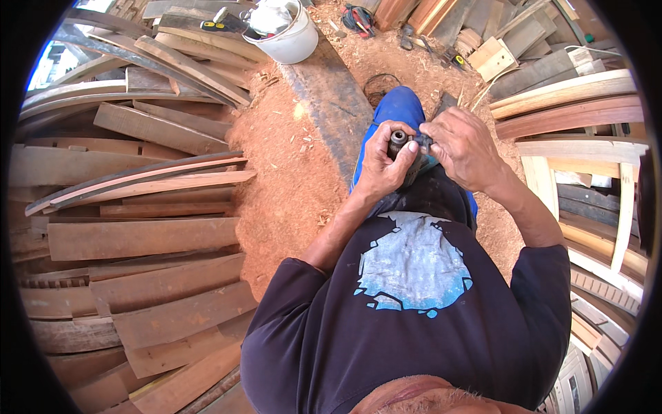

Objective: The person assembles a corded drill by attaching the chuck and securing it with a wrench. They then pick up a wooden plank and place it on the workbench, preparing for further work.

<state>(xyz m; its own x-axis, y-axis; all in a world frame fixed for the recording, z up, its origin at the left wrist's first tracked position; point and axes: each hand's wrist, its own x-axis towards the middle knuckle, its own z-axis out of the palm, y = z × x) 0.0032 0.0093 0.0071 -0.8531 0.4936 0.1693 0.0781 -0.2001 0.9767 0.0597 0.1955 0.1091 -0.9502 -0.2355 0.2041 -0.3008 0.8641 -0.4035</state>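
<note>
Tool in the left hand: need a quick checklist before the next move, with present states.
1. Left hand gripping the dark tool: ok, fingers and thumb around its upper end.
2. Metal nose in sight: ok, its round open end faces the head camera.
3. Right hand holding the small dark part: ok, pinched in the fingers beside the nose.
4. Part touching the nose: cannot tell, fingers cover the gap.
5. Lower end of the tool supported: cannot tell, hidden from this view.
6. White bucket clear of both hands: ok, well apart.

Both forearms (527, 207) angle inward, left grip (386, 162) and right grip (460, 148) curled close together.
</note>
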